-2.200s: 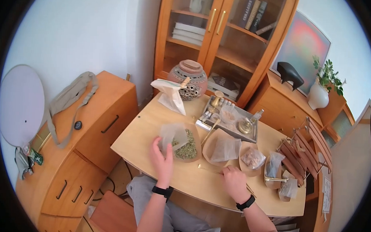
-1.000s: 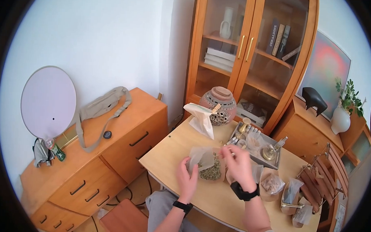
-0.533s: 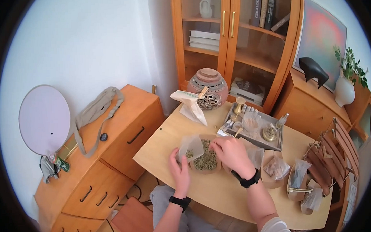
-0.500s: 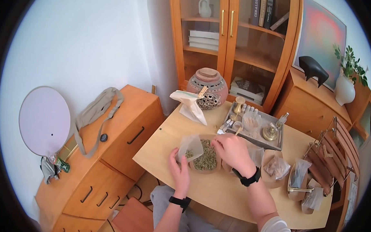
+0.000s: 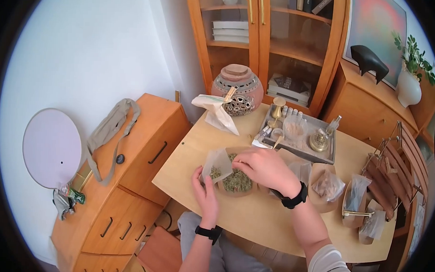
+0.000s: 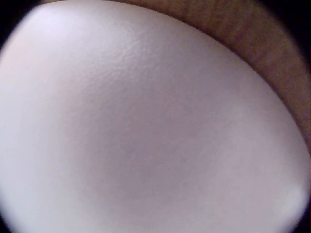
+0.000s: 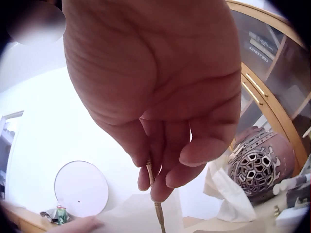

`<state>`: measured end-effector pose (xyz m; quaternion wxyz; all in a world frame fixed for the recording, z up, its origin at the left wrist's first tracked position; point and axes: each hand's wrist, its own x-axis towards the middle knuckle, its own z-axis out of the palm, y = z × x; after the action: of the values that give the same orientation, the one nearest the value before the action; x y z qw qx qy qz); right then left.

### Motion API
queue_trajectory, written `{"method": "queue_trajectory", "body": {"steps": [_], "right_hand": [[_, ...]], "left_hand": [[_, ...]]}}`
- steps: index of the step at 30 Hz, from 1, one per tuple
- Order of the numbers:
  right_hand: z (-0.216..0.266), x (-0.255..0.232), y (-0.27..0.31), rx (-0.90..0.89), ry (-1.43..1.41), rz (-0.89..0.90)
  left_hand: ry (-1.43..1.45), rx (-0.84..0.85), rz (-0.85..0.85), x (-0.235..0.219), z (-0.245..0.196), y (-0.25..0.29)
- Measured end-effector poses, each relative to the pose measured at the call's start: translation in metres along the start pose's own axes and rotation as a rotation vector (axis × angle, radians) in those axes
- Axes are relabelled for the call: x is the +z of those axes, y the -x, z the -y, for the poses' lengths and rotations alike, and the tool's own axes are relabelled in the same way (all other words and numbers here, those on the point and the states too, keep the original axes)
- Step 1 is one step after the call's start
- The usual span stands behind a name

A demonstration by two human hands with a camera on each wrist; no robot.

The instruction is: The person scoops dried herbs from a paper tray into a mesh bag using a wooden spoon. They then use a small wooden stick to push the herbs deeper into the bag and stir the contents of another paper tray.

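- Since the first frame, the right hand (image 5: 269, 171) has moved left and up, over to the dried leaves (image 5: 237, 182).
- It pinches a thin gold stick (image 7: 159, 213), seen low in the right wrist view.
- The left hand (image 5: 206, 198) holds a cloudy bag (image 5: 216, 165) with its fingers and thumb.
- Bag and leaves sit close together, near the middle of the head view, on the bench (image 5: 182, 175).
- A round clay pot (image 5: 238, 86) stands above them.
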<state>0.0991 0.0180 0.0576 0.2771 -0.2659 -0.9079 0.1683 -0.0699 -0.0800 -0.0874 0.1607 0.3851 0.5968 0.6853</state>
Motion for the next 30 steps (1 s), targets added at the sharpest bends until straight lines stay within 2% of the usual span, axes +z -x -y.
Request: {"method": "queue_trajectory", "body": {"steps": [5, 7, 8, 12, 14, 20, 23, 27, 30], "right_hand": [[-0.010, 0.004, 0.002, -0.004, -0.019, 0.035], [-0.021, -0.002, 0.000, 0.013, 0.098, 0.027], [-0.018, -0.008, -0.001, 0.068, 0.085, 0.009], [-0.023, 0.004, -0.003, 0.085, 0.083, -0.097], [-0.026, 0.014, -0.004, 0.049, 0.175, -0.093], [-0.015, 0.004, 0.002, -0.005, 0.159, 0.018], [-0.004, 0.007, 0.003, -0.071, 0.046, -0.039], [-0.011, -0.002, 0.002, 0.039, 0.161, 0.096], [-0.022, -0.007, 0.003, 0.084, 0.139, 0.042]], "left_hand": [[-0.013, -0.001, 0.018, 0.001, -0.008, 0.001], [-0.004, 0.013, 0.016, 0.000, -0.002, 0.000], [-0.006, 0.010, 0.017, 0.000, -0.003, 0.001], [0.002, -0.012, 0.017, 0.002, -0.011, 0.001], [0.023, -0.016, 0.014, 0.004, -0.012, 0.000], [0.056, -0.030, 0.010, 0.004, -0.012, 0.001], [0.094, -0.057, 0.046, 0.001, -0.010, 0.000], [0.068, -0.036, 0.045, 0.000, -0.009, -0.001], [0.049, -0.042, 0.034, 0.000, -0.013, 0.000]]}}
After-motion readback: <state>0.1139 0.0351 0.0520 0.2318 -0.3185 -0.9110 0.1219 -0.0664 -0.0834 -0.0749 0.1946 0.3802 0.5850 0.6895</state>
